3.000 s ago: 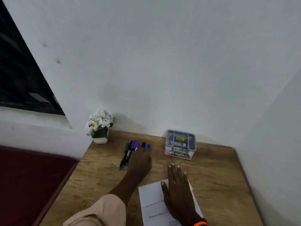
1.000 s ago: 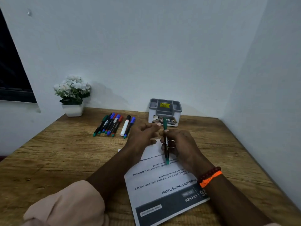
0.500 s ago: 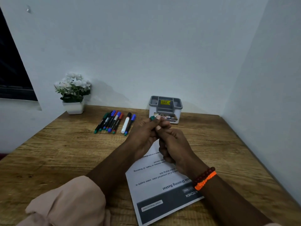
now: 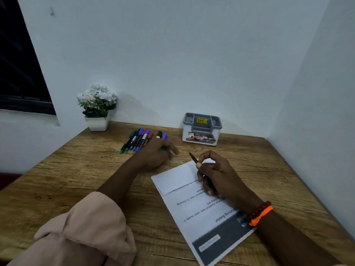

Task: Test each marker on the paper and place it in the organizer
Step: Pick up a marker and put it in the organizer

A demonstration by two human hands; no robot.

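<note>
My right hand grips an uncapped marker in a writing hold over the white paper; the marker's tip is hidden under the hand. My left hand rests on the table left of the paper with a green cap showing between its fingers. Several capped markers lie in a row behind the left hand. The grey and white organizer stands at the back by the wall, and no marker shows above its rim.
A white pot of white flowers stands at the back left corner of the wooden table. Walls close the table in at the back and on the right. A dark window is at the left.
The hands, joined at the marker's cap half a second ago, have parted. The left hand moved left to the table with the cap. The right hand lowered the marker to the paper.
</note>
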